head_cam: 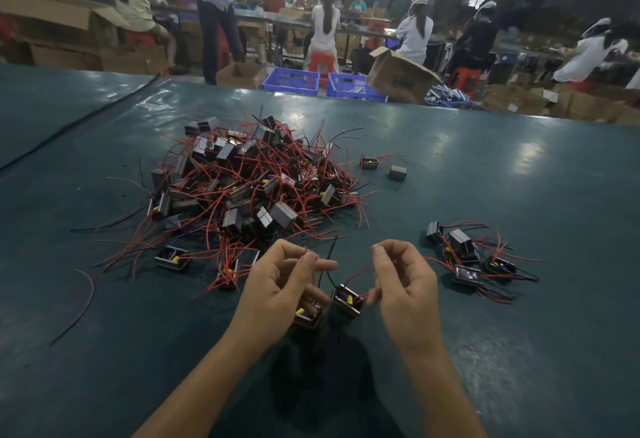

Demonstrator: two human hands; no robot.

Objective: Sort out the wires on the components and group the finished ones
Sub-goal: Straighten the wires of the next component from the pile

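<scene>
A big tangled pile of small metal-framed components (249,184) with red and black wires lies on the green table, ahead of me. A small group of components (467,257) sits to the right. My left hand (280,285) pinches a red wire end between thumb and forefinger, with one component (308,316) under its lower fingers. My right hand (401,281) pinches a red wire that runs down to a second component (348,300) hanging between my hands; its lower fingers touch the wire near that component.
Two stray components (384,167) lie beyond the pile at the right. A loose dark wire (83,302) curves at the left. The green table (519,167) stretches wide. Beyond its far edge stand blue baskets (291,81), cardboard boxes and several seated workers.
</scene>
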